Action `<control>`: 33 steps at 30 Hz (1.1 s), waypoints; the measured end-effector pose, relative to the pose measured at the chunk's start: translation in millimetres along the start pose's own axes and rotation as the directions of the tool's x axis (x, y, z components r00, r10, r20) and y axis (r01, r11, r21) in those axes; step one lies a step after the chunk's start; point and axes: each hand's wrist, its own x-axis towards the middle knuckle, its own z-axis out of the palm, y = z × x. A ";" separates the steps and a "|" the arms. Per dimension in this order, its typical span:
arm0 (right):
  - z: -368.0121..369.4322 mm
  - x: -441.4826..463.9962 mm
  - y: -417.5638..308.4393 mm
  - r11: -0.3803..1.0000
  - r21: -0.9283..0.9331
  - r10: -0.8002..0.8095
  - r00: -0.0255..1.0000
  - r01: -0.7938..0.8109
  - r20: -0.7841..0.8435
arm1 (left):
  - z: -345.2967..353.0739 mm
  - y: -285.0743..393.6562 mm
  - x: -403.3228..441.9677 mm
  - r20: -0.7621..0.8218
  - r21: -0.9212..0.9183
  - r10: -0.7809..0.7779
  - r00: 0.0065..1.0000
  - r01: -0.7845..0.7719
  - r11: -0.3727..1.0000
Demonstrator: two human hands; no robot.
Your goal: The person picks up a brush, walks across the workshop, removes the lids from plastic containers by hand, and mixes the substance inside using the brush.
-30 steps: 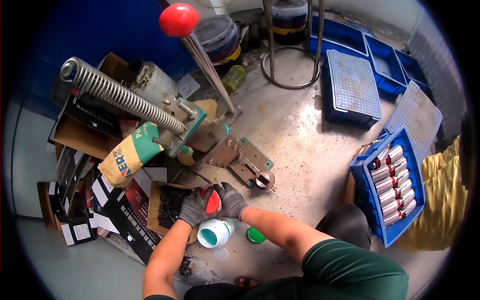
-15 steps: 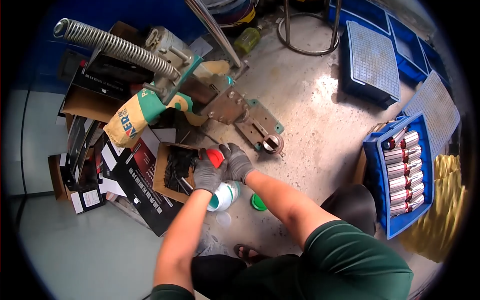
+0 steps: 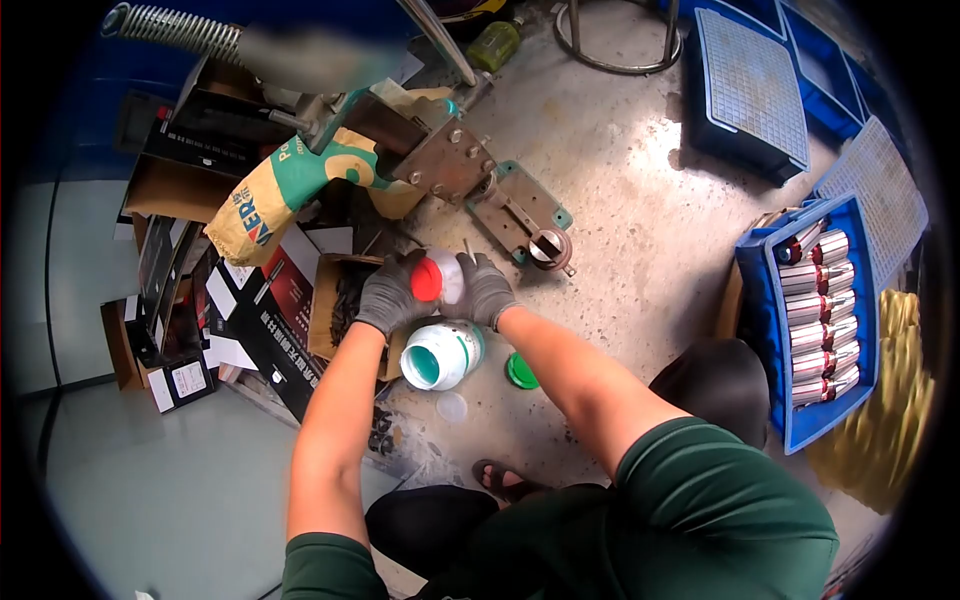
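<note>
Both my hands wear grey gloves and are closed around a whitish plastic bottle (image 3: pixel 452 278) with a red cap (image 3: pixel 427 280). My left hand (image 3: pixel 390 296) is at the red-cap side. My right hand (image 3: pixel 487 291) grips the pale side, and a thin stick-like piece shows by its fingers. Just below them, a white jar (image 3: pixel 462 347) lies tilted with its mouth open, showing a teal inside. A green lid (image 3: pixel 521 371) lies on the floor right of the jar, and a translucent disc (image 3: pixel 452 406) lies below it.
A metal press (image 3: pixel 452 165) with a large spring stands ahead, a yellow-green sack (image 3: pixel 265 205) beside it. Cartons (image 3: pixel 290 365) pile up on the left. A blue crate (image 3: pixel 808 440) of shiny cylinders stands right, with more blue crates (image 3: pixel 745 90) behind.
My hands have drawn slightly apart, left hand moving left and up, so the bottle's pale body shows beside the red cap. The white jar's mouth is now uncovered. The view has shifted slightly.
</note>
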 end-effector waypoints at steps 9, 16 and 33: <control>4.1 9.4 23.5 0.959 -0.188 -0.230 0.969 0.210 -0.089 | 11.5 -15.3 7.2 -0.073 -0.032 0.331 0.941 -0.334 0.942; 0.4 33.1 6.1 0.872 -0.091 -0.487 0.871 0.480 -0.068 | 18.6 -26.3 20.8 0.032 0.272 0.453 0.891 -0.444 0.854; 18.4 41.6 19.6 0.926 -0.159 -0.347 0.938 0.341 -0.010 | 18.1 53.3 -6.0 -0.123 -0.223 -0.398 0.909 0.366 0.904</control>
